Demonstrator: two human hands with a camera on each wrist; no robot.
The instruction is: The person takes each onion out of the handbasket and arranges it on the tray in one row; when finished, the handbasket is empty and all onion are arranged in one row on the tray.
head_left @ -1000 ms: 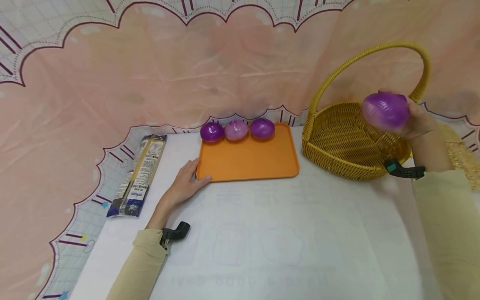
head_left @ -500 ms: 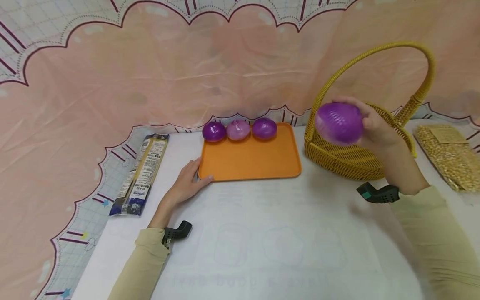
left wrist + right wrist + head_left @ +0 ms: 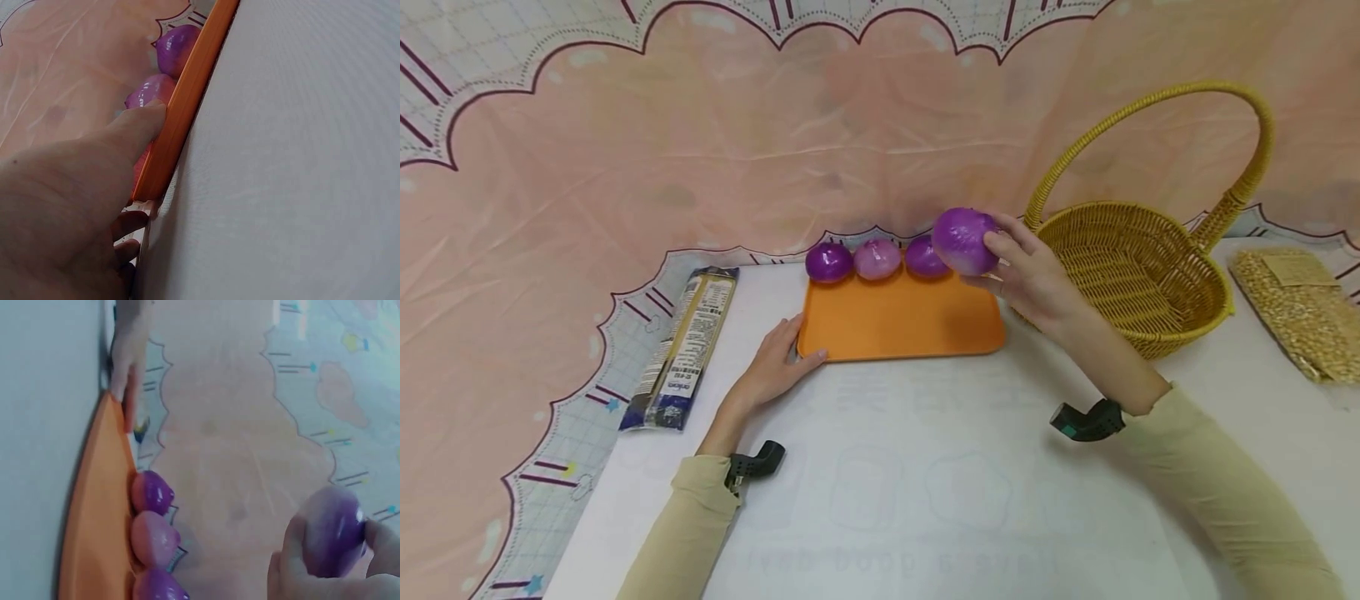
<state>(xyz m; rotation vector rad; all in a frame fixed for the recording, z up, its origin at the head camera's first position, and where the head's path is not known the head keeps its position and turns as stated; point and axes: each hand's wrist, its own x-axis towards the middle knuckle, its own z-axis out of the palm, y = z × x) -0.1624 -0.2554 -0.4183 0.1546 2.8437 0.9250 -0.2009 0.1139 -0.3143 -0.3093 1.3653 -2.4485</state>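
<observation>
My right hand [image 3: 1037, 279] holds a glossy purple onion [image 3: 962, 242] between thumb and fingers, raised at the right part of the orange tray [image 3: 902, 325]. In the head view this onion partly overlaps the rightmost of three onions lined up along the tray's back edge: a dark purple onion [image 3: 829, 262], a paler pink one [image 3: 877, 259] and another purple one [image 3: 923, 260]. My left hand [image 3: 771, 362] rests at the tray's front left corner, fingers along the left side. In the left wrist view its thumb [image 3: 147, 119] lies against the tray rim.
A yellow wicker basket [image 3: 1195, 317] with a tall arched handle stands right of the tray, nothing seen inside. Further right lies a clear bag of yellow grains [image 3: 1300, 308]. A long blue-and-gold packet [image 3: 681, 350] lies left of the tray on the white table [image 3: 925, 467].
My right hand has carried the purple onion leftward from over the basket to the tray's right part. My left hand and the three lined-up onions have stayed in place.
</observation>
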